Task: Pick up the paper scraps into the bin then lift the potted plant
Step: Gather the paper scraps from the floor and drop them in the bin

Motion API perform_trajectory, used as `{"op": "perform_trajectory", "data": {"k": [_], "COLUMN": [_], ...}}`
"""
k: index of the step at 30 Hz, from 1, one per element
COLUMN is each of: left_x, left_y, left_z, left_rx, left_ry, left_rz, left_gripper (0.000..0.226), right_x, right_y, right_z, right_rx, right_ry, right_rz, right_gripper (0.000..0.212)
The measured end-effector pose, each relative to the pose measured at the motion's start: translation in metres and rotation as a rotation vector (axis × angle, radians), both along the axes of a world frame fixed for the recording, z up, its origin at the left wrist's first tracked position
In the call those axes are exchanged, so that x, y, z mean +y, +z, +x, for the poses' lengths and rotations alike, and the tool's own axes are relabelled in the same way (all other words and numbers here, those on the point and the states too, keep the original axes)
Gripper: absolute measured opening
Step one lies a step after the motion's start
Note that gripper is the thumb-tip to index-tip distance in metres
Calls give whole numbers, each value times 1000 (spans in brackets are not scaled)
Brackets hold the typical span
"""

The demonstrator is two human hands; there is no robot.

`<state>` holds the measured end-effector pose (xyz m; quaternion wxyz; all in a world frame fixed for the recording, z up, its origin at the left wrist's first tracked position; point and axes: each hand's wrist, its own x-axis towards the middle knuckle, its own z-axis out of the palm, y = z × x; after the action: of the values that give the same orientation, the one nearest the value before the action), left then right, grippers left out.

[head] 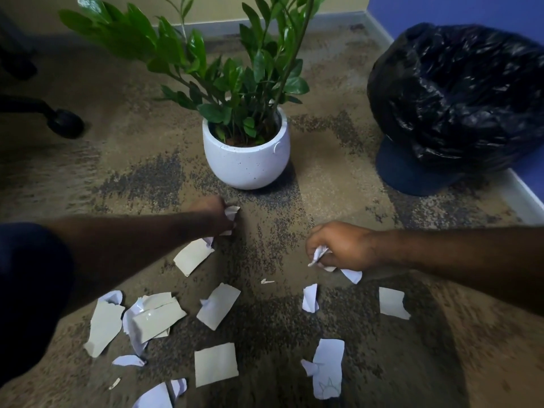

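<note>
Several torn paper scraps point(217, 305) lie scattered over the carpet in the lower half of the view. My left hand point(213, 214) grips a crumpled white scrap point(231, 214) just in front of the potted plant's white pot point(246, 160). My right hand point(341, 245) is low over the carpet and holds another crumpled scrap point(319, 256), with a white piece point(351, 275) right beneath it. The bin point(459, 104), lined with a black plastic bag, stands at the right by the wall.
An office chair's wheeled base point(63, 123) sits at the far left. A white skirting board point(524, 195) and blue wall run behind the bin. The plant's long green leaves point(188, 54) spread wide above the pot.
</note>
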<state>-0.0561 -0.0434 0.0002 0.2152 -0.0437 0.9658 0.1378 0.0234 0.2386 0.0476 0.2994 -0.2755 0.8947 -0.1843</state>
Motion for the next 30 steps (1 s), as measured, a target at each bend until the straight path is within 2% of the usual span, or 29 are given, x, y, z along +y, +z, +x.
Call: {"op": "perform_trajectory", "data": {"k": [5, 7, 9, 11, 13, 16, 18, 22, 27, 30], "left_x": [-7, -13, -18, -18, -14, -3, 5, 13, 17, 16], "left_y": [15, 22, 31, 43, 52, 49, 40, 28, 25, 24], "left_z": [-7, -3, 6, 20, 36, 65, 83, 95, 99, 99], "left_rx": [44, 14, -95, -298, -447, -507, -509, -381, -327, -337], "left_ry": [-128, -188, -258, -280, -360, -563, -658, -821, -892, -856], "left_rz": [-31, 19, 102, 205, 205, 163, 137, -64, -55, -36], "left_gripper": [29, 22, 24, 27, 29, 32, 32, 32, 29, 29], "right_x": [9, 11, 11, 11, 9, 0, -5, -8, -3, -4], "right_y": [3, 2, 0, -3, -3, -1, -1, -8, -20, -21], "right_z": [1, 3, 6, 11, 15, 19, 24, 37, 48, 52], "right_rx": [6, -8, -42, -112, -161, -161, -127, -72, -19, -9], "right_ry": [-25, -27, -31, -58, -19, 163, 284, 448, 502, 496], "right_rz": [8, 9, 18, 8, 19, 62, 58, 88, 63, 68], "right_gripper": [9, 10, 10, 11, 11, 13, 17, 20, 18, 19]}}
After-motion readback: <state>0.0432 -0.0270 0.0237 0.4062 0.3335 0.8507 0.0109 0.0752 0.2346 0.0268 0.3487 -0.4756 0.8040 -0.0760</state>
